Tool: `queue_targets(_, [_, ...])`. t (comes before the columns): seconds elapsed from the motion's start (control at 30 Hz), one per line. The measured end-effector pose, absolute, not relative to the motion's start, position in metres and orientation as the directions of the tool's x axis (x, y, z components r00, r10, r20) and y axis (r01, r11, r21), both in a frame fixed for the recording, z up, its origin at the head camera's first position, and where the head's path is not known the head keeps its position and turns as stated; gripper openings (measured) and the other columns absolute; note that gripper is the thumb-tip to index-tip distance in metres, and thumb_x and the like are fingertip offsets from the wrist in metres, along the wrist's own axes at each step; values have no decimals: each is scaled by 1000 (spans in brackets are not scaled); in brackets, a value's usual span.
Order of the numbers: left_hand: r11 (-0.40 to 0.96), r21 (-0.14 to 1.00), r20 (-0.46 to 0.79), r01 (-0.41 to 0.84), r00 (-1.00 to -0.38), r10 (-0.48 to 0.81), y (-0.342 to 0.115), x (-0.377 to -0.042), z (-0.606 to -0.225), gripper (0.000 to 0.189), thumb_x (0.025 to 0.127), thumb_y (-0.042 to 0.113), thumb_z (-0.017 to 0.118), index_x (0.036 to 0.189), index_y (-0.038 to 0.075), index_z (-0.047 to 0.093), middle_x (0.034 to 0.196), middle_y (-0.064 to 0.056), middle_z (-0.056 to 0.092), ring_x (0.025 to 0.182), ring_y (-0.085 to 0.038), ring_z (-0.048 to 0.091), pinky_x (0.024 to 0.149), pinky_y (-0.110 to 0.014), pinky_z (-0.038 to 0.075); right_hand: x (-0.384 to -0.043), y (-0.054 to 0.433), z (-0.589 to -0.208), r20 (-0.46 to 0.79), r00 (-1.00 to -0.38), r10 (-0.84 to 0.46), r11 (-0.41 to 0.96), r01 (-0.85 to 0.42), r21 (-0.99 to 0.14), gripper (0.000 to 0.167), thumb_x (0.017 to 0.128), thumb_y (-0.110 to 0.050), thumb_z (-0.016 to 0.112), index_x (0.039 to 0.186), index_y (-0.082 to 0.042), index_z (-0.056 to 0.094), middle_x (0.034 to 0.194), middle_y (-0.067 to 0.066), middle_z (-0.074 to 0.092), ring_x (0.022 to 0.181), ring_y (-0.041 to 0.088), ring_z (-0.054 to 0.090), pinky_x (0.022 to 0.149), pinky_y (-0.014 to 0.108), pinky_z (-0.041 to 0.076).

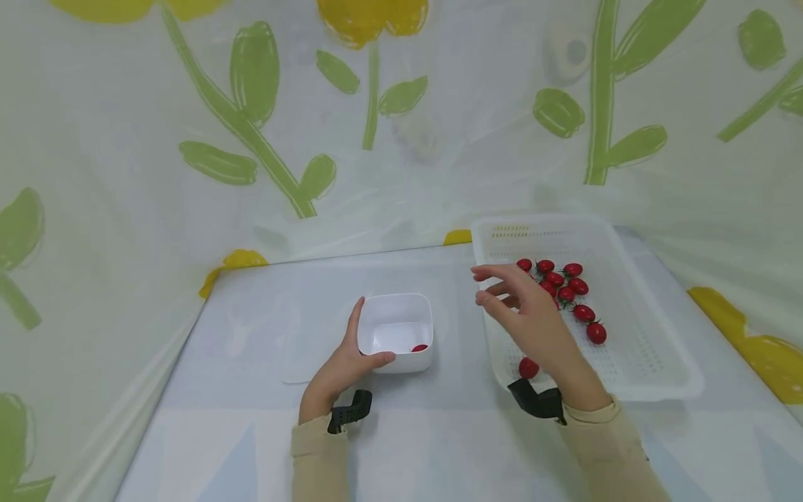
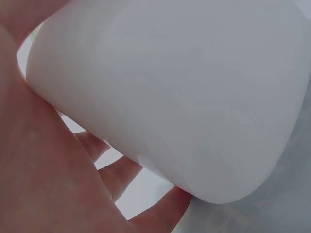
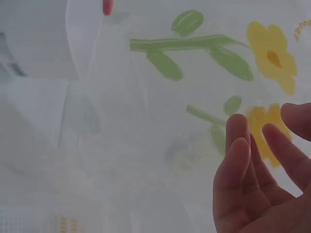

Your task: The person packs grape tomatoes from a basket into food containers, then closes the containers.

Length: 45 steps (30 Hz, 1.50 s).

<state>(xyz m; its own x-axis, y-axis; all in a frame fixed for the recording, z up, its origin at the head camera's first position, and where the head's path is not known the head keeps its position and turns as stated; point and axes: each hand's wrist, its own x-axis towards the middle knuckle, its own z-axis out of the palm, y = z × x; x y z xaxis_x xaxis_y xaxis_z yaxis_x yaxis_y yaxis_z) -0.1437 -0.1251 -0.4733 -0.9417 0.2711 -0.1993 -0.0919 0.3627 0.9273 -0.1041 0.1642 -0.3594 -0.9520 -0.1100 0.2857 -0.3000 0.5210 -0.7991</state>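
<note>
A small white square bowl (image 1: 395,310) stands on the table, with part of a red cherry tomato (image 1: 419,348) showing inside near its front right corner. My left hand (image 1: 343,366) grips the bowl from the left, thumb at the front wall and fingers along the side. In the left wrist view the bowl's smooth wall (image 2: 170,97) fills most of the picture. My right hand (image 1: 530,317) hovers over the left part of a white basket, fingers loosely bent and holding nothing. Several red cherry tomatoes (image 1: 584,313) lie in the basket beyond and beside that hand.
The perforated white basket (image 1: 665,348) stands at the right of the table. A thin, flat translucent sheet (image 1: 301,348) lies left of the bowl. Behind the table hangs a white curtain (image 1: 439,188) printed with yellow flowers and green leaves. Each wrist wears a black strap (image 1: 536,401).
</note>
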Motion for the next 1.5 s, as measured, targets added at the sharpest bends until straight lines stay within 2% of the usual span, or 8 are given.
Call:
queue_targets(0.27, [354, 928, -222, -113, -933, 283, -127, -144, -472, 99, 72, 33, 74, 130, 58, -2, 139, 5, 22, 120, -23, 32, 94, -45, 31, -138, 204, -363, 143, -982, -121, 553, -186, -812, 40, 88, -37, 54, 126, -24, 46, 108, -2, 55, 79, 15, 56, 68, 34, 47])
queue_targets(0.53, [346, 933, -209, -102, -935, 288, -130, -144, -472, 100, 71, 35, 74, 132, 55, -2, 140, 2, 20, 122, -24, 31, 95, -46, 30, -178, 233, -382, -30, -994, -107, 553, -34, -833, 47, 87, -40, 53, 129, -22, 43, 120, 3, 48, 90, 21, 56, 73, 30, 46])
queue_targets(0.63, [339, 937, -193, -86, -935, 297, -130, -145, -472, 102, 69, 37, 75, 133, 53, -3, 141, 3, 19, 123, -24, 29, 96, -47, 28, -187, 243, -390, -95, -990, -100, 561, 23, -828, 47, 89, -38, 52, 131, -21, 41, 124, 7, 45, 94, 25, 54, 77, 34, 46])
queue_targets(0.73, [327, 942, -185, -82, -936, 300, -130, -145, -472, 103, 68, 39, 76, 133, 53, -3, 141, 4, 19, 124, -23, 27, 97, -47, 26, -195, 252, -397, -138, -984, -112, 560, 52, -827, 45, 91, -29, 50, 133, -17, 39, 127, 12, 42, 101, 30, 50, 82, 40, 44])
queue_targets(0.93, [308, 946, -196, -99, -932, 305, -129, -144, -473, 102, 66, 41, 76, 131, 57, 0, 140, 8, 17, 126, -21, 24, 98, -46, 25, -207, 266, -410, -240, -961, -135, 556, 127, -821, 44, 91, -13, 42, 135, -12, 35, 127, 18, 40, 102, 32, 49, 86, 45, 41])
queue_targets(1.1, [290, 952, -191, -97, -929, 318, -127, -141, -469, 101, 68, 38, 75, 133, 54, -1, 142, 7, 15, 127, -22, 23, 98, -46, 25, -210, 276, -416, -311, -941, -132, 594, 176, -785, 46, 92, -17, 42, 136, -8, 31, 127, 20, 40, 104, 34, 50, 89, 46, 39])
queue_targets(1.5, [297, 949, -197, -101, -930, 311, -129, -140, -476, 99, 69, 36, 75, 131, 57, 0, 140, 8, 17, 126, -20, 24, 98, -46, 25, -215, 288, -432, -376, -917, -136, 598, 227, -769, 51, 92, -22, 43, 137, -4, 27, 127, 23, 41, 106, 35, 50, 89, 45, 40])
